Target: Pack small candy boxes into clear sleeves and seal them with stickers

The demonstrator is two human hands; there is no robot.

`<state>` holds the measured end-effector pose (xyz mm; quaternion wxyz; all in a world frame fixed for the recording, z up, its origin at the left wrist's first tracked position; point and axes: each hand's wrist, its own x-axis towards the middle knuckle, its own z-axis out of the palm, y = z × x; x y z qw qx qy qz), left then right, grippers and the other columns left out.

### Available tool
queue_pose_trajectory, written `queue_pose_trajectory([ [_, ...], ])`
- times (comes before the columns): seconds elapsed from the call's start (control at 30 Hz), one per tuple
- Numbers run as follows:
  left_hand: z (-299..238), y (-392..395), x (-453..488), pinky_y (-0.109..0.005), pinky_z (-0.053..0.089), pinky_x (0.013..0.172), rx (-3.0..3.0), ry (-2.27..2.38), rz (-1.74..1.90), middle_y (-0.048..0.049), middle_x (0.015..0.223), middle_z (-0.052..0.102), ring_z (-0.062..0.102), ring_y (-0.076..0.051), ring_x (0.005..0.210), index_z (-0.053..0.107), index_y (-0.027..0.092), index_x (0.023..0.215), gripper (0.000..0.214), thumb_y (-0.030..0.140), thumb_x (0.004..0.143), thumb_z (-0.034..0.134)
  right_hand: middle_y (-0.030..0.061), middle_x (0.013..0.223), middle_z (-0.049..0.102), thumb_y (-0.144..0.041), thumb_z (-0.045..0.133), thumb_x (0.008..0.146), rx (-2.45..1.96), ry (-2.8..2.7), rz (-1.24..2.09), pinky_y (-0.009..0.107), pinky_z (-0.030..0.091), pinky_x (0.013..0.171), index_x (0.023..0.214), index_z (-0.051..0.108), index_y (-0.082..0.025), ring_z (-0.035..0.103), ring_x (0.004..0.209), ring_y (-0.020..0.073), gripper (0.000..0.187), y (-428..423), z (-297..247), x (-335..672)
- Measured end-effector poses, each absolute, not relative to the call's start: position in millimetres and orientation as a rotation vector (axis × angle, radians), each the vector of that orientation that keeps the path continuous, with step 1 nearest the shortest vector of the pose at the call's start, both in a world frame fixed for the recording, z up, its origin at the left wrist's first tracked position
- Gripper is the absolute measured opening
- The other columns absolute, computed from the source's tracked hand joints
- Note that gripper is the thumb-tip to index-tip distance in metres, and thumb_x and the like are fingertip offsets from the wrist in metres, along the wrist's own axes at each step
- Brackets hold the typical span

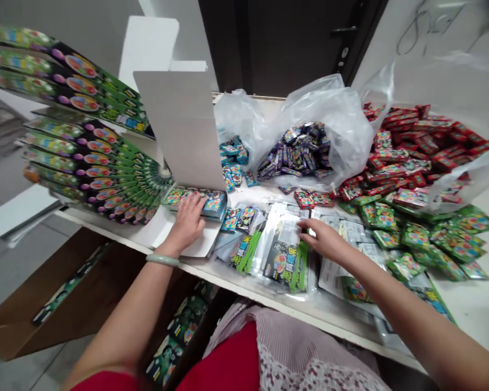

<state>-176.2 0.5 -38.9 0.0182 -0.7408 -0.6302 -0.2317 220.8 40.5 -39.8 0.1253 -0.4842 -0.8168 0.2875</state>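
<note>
My left hand (188, 221) lies flat with fingers spread on a row of small colourful packets in an open white display box (179, 136), whose lid stands upright behind. My right hand (325, 239) reaches over a pile of clear plastic bags (285, 255) with green-and-black printed cards. Its fingers are pinched at the edge of one clear bag. A pale green bangle (162, 260) sits on my left wrist.
Stacks of green printed boxes (89, 136) fan out at the left. Plastic bags hold blue-purple packets (299, 152) and red packets (415, 146); green packets (432, 239) lie at the right. Cardboard cartons (61, 298) stand on the floor below the table edge.
</note>
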Motion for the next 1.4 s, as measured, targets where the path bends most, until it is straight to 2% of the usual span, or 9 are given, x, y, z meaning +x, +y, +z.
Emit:
queue_pose_trajectory([
  [0.07, -38, -10, -138, -0.06, 0.02, 0.114, -2.241, -1.932, -0.788, -0.0194, 0.149, 0.035, 0.019, -0.036, 0.144, 0.039, 0.013, 0.138, 0.054, 0.02, 0.086, 0.049, 0.017, 0.125, 0.062, -0.026, 0.062, 0.084, -1.36, -2.469, 0.714, 0.044, 0.044, 0.099, 0.123, 0.057, -0.015, 0.057, 0.116, 0.0286, 0.041, 47, -41, 213],
  [0.17, -45, -31, -64, -0.051, 0.032, 0.111, -2.573, -1.781, -0.799, -0.0168, 0.134, 0.051, 0.042, -0.031, 0.131, 0.039, 0.017, 0.135, 0.05, 0.03, 0.089, 0.053, 0.0232, 0.138, 0.051, -0.035, 0.076, 0.073, -1.381, -2.622, 0.535, 0.046, 0.037, 0.106, 0.135, 0.046, -0.01, 0.046, 0.129, 0.0336, 0.073, 50, -43, 196],
  [0.23, -53, -43, -20, -0.056, 0.032, 0.109, -2.73, -1.83, -0.631, -0.0189, 0.132, 0.051, 0.041, -0.037, 0.13, 0.041, 0.015, 0.133, 0.065, 0.043, 0.081, 0.066, 0.0256, 0.137, 0.05, -0.036, 0.079, 0.071, -1.455, -2.681, 0.476, 0.044, 0.036, 0.107, 0.136, 0.044, -0.006, 0.045, 0.129, 0.035, 0.079, 45, -43, 186],
  [0.5, -62, -47, 11, -0.057, 0.035, 0.102, -2.673, -2.089, -0.476, -0.0185, 0.131, 0.048, 0.042, -0.039, 0.125, 0.037, 0.017, 0.135, 0.079, 0.041, 0.072, 0.077, 0.0237, 0.116, 0.059, -0.037, 0.081, 0.067, -1.64, -2.598, 0.541, 0.042, 0.042, 0.094, 0.116, 0.057, -0.007, 0.053, 0.113, 0.0355, 0.061, 48, -40, 176],
  [0.6, -62, -50, 13, -0.056, 0.037, 0.102, -2.61, -2.15, -0.58, -0.0192, 0.131, 0.049, 0.042, -0.039, 0.125, 0.034, 0.015, 0.138, 0.082, 0.035, 0.071, 0.077, 0.0155, 0.102, 0.066, -0.031, 0.073, 0.075, -1.67, -2.534, 0.641, 0.035, 0.045, 0.082, 0.099, 0.064, -0.013, 0.06, 0.097, 0.0274, 0.032, 64, -27, 181],
  [0.8, -50, -51, 10, -0.034, 0.053, 0.078, -2.431, -2.195, -1.51, -0.0061, 0.097, 0.062, 0.062, -0.019, 0.088, 0.053, 0.02, 0.115, 0.025, 0.017, 0.091, 0.049, -0.0014, 0.07, 0.063, -0.033, 0.064, 0.08, -1.418, -2.392, 1.141, 0.024, 0.041, 0.059, 0.076, 0.065, -0.018, 0.056, 0.065, 0.0132, 0.016, 70, 21, 212],
  [0.93, -20, -42, -1, -0.029, 0.052, 0.078, -2.531, -1.896, -1.585, -0.0045, 0.093, 0.064, 0.063, -0.016, 0.085, 0.056, 0.021, 0.119, 0.029, 0.014, 0.092, 0.049, -0.0026, 0.07, 0.065, -0.036, 0.068, 0.076, -1.139, -2.119, 1.793, 0.027, 0.045, 0.063, 0.079, 0.069, -0.019, 0.055, 0.064, 0.0122, 0.017, 58, 39, 229],
  [1.2, 20, -39, 4, -0.046, 0.051, 0.094, -2.751, -1.539, -0.978, -0.0167, 0.12, 0.063, 0.061, -0.028, 0.111, 0.05, 0.013, 0.129, 0.035, 0.021, 0.095, 0.047, -0.0001, 0.086, 0.068, -0.038, 0.064, 0.08, -1.034, -1.839, 1.795, 0.032, 0.048, 0.082, 0.086, 0.069, -0.021, 0.06, 0.081, 0.0144, 0.019, 31, 44, 232],
  [1.4, 3, -34, 7, -0.039, 0.057, 0.079, -2.722, -1.553, -1.031, -0.0141, 0.106, 0.069, 0.069, -0.024, 0.093, 0.054, 0.015, 0.122, 0.028, 0.018, 0.096, 0.042, 0.0022, 0.093, 0.07, -0.033, 0.06, 0.083, -1.014, -1.902, 1.607, 0.033, 0.047, 0.087, 0.091, 0.071, -0.021, 0.061, 0.09, 0.0166, 0.018, 26, 48, 230],
])
